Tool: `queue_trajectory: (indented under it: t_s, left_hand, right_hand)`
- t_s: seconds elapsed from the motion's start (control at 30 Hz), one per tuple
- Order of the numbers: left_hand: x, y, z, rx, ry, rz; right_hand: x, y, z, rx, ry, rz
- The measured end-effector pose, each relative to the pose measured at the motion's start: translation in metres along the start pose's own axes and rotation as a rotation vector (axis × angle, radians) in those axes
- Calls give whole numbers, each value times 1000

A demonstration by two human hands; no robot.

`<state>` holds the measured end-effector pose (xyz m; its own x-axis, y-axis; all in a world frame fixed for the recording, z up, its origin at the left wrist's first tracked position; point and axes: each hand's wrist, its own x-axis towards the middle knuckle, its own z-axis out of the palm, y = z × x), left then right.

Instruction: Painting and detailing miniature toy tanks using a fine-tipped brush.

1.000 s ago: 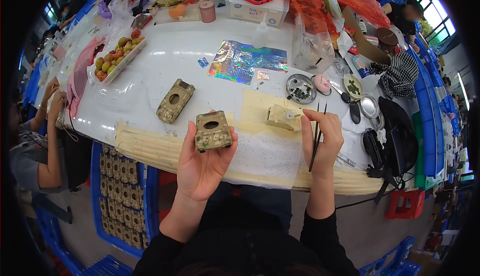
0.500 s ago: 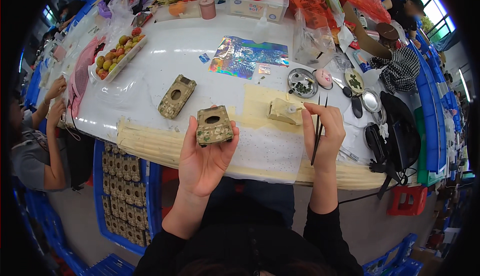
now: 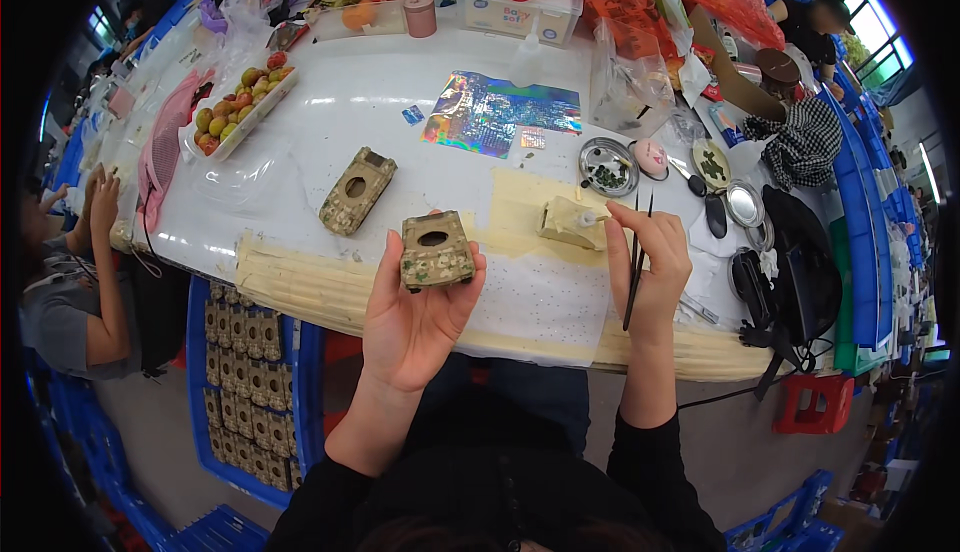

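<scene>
I am holding one camouflage vehicle hull [image 3: 438, 264] in the left hand [image 3: 415, 327], thumb on one side and fingers on the other, above the near edge of the table [image 3: 330, 77]. I am judging it light and stiff, probably plastic, with a dry, matt surface that is not looking slippery; its small edge details are likely the fragile part. I am favouring a hold on its two long sides, keeping pressure off the round opening on top.

In the right hand [image 3: 655, 257] I am keeping one pair of dark tweezers [image 3: 635, 277], points facing away from the body, while thumb and forefinger are closing narrowly beside a pale nozzle on one yellowish block [image 3: 563, 222]; I cannot tell whether they are touching it.

Further out I am counting one more hull [image 3: 345, 210] lying left of the held one, one round metal dish [image 3: 582, 174] containing many small dark green pieces, and one shiny holographic sheet [image 3: 500, 112]. Below the table, one blue crate [image 3: 313, 372] is carrying rows of similar hulls [image 3: 245, 337], overlapping too much for me to count exactly. One red stool [image 3: 815, 402] is standing at right.
</scene>
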<state>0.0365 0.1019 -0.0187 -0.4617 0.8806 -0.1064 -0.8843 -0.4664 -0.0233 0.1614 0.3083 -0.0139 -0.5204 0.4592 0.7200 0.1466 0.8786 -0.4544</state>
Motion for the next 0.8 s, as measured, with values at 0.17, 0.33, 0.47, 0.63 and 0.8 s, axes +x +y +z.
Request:
queue_trajectory:
  t_s: [0.17, 0.33, 0.47, 0.63, 0.8]
  left_hand:
    - [0, 1, 1, 1, -5, 6]
    - [1, 0, 3, 9, 6, 8]
    - [1, 0, 1, 23, 14, 10]
    - [2, 0, 2, 24, 9, -6]
    - [4, -1, 2, 15, 21, -4]
  right_hand:
    - [2, -3, 1, -6, -20, 17]
    - [1, -2, 0, -11, -12, 7]
    - [2, -4, 1, -4, -14, 15]
    - [1, -1, 0, -10, 11, 25]
    - [1, -1, 1, -5, 17, 18]
